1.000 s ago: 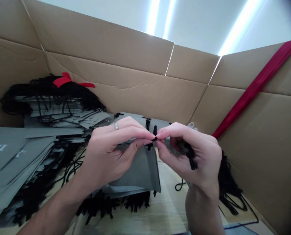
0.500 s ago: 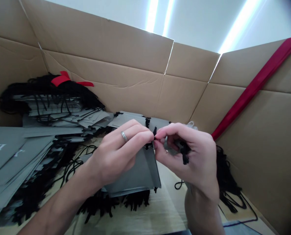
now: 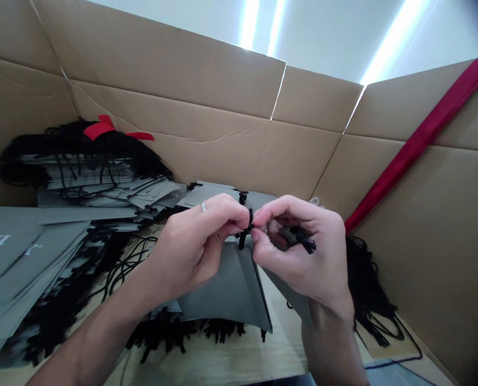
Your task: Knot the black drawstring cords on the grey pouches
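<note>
Both hands meet at a short black cord [image 3: 251, 217] at the edge of a grey paper bag [image 3: 223, 295]. My left hand [image 3: 199, 241], with a ring on one finger, is closed and pinches the cord from the left. From the right, my right hand [image 3: 307, 246] pinches the same cord between thumb and index finger. A bunched black cord end [image 3: 303, 239] shows in the curl of its other fingers. Below my hands the bag hangs tilted, above black cord ends [image 3: 162, 335]. My fingertips partly hide the cord's knot.
Stacked grey bags [image 3: 14, 262] with black cord fringes fill the left side. Behind them lies a black cord bundle [image 3: 78, 142] with a red strip [image 3: 102, 127]. More black cord [image 3: 370, 289] lies at right. Cardboard walls [image 3: 183, 107] enclose the table; a dark red ribbon [image 3: 419, 139] hangs over one.
My left fingers have curled further in around the cord, and my right hand has shifted slightly left and up. The bag has swung a little, its lower corner now further right.
</note>
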A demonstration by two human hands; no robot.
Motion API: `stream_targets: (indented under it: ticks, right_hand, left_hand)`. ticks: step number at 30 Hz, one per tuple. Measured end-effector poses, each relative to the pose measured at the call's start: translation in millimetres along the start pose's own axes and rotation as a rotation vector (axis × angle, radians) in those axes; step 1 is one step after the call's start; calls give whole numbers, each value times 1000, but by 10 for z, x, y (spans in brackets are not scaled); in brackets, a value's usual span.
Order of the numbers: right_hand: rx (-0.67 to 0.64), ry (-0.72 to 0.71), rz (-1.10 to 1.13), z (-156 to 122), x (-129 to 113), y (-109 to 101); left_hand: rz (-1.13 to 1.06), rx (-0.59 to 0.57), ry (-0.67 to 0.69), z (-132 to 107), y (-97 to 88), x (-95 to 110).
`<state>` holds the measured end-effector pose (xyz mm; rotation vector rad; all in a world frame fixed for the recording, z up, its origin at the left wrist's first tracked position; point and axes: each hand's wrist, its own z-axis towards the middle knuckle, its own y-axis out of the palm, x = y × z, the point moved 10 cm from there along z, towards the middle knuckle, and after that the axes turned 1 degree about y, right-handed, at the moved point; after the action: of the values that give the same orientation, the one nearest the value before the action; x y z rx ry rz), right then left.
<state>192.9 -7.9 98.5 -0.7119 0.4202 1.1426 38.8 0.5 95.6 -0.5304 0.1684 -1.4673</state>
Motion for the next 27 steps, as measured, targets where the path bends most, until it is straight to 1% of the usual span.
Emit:
stream_targets:
  ticks: [4,7,8,10,14,18,20,22,25,27]
  right_hand:
    - [-30,101,105,56,82,20]
    - [-58,148,159,102,125,43]
    - [-57,157,157,112,136,40]
    - [-24,148,123,121,137,0]
    - [28,77,36,82,80,-68]
    - [30,-27,-110,15,-22,-80]
    - [19,-99,-201,-12,-89,-67]
    - [6,-187,-262,-34,-163,-50]
    - [-20,-303,-295,-65,-247,-26]
    - [-38,-345,-295,-79,-265,-15]
  left_hand:
    - [-71,16,-46,-6,-10,-59]
    - [-127,43,-68,-15,-15,-117]
    - [-117,52,-63,-14,-20,-121]
    - [-11,60,1,-4,-37,-57]
    - [284,57,209,-18,-55,199]
    - [435,31,320,-78,-36,342]
    - [480,25,336,-97,-25,366]
    - [493,43,331,-102,-35,377]
    - [482,111,269,-92,-104,353]
    - [460,152,218,-84,-154,329]
